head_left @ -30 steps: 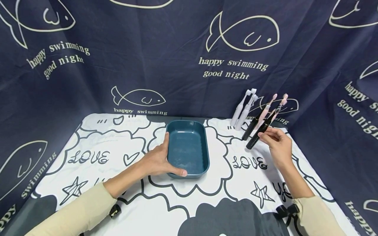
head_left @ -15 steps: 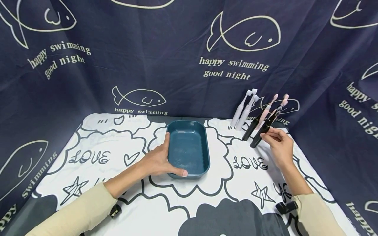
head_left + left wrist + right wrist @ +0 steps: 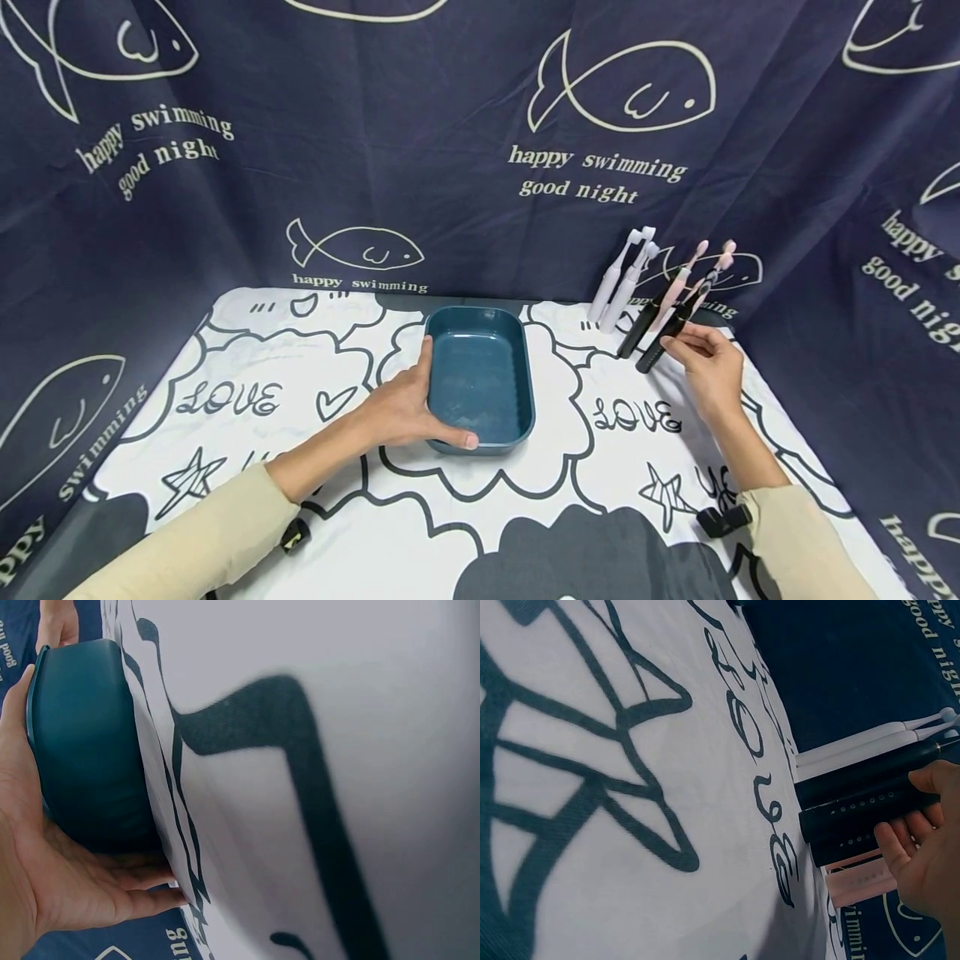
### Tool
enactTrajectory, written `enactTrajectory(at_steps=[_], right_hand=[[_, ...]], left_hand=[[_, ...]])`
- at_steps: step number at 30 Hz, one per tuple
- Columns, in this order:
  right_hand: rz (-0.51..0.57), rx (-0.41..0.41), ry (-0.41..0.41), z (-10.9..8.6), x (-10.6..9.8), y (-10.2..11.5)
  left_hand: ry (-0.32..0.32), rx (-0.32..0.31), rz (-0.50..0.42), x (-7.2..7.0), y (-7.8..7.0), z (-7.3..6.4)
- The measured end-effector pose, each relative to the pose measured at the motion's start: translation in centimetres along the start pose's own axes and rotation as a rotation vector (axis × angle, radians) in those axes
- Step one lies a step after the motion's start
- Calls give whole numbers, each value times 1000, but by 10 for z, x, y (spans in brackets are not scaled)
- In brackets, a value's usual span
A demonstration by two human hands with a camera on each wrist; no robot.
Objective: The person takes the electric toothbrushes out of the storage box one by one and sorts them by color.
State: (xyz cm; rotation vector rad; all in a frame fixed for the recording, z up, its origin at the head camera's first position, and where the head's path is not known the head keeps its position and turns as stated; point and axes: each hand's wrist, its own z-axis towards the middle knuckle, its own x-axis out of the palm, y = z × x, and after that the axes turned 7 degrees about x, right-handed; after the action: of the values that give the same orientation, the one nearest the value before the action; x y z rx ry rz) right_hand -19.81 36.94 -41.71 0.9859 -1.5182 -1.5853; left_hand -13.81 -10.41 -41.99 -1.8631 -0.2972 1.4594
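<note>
A teal rectangular tray [image 3: 480, 362] sits on the patterned cloth, its inside bare. My left hand [image 3: 397, 408] spans its near left corner, with straight fingers along the left wall and the thumb over the near rim. At the right, my right hand [image 3: 708, 371] pinches a black electric toothbrush [image 3: 847, 808] by its handle between thumb and fingers. This brush stands upright, brush head up, at the front of a group. Behind it are another black toothbrush [image 3: 637, 329], a pink toothbrush [image 3: 672, 292] and white toothbrushes [image 3: 606, 292]. Fingers partly hide a pink handle [image 3: 861, 885].
Black-and-white cartoon cloth [image 3: 300, 367] covers the table. A dark blue curtain [image 3: 450, 167] with fish prints hangs close behind the toothbrushes and along both sides. Each wrist wears a small black camera, such as the right wrist's camera [image 3: 723, 521].
The black toothbrush and my right hand have shifted slightly back and to the right, toward the other toothbrushes. My left hand and the tray hold their place.
</note>
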Motion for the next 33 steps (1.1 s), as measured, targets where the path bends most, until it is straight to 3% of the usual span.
enactTrajectory(at_steps=[12, 20, 23, 25, 27, 29, 33], right_hand=[[24, 21, 8, 0, -2, 1], [36, 36, 25, -6, -9, 4], [12, 93, 17, -11, -13, 5], [-84, 133, 34, -15, -16, 7], [-218, 190, 122, -19, -19, 9], [-395, 231, 273, -25, -18, 13], [-607, 204, 600, -44, -1, 24]], left_hand=[[-15, -4, -10, 1, -2, 2], [-9, 12, -86, 0, -1, 1], [4, -17, -144, -4, 0, 2], [-7, -34, -170, -9, 2, 1], [-32, -52, -176, -16, 4, 1], [-59, -69, -155, -25, 7, -1], [-98, -87, -81, -47, 12, -6]])
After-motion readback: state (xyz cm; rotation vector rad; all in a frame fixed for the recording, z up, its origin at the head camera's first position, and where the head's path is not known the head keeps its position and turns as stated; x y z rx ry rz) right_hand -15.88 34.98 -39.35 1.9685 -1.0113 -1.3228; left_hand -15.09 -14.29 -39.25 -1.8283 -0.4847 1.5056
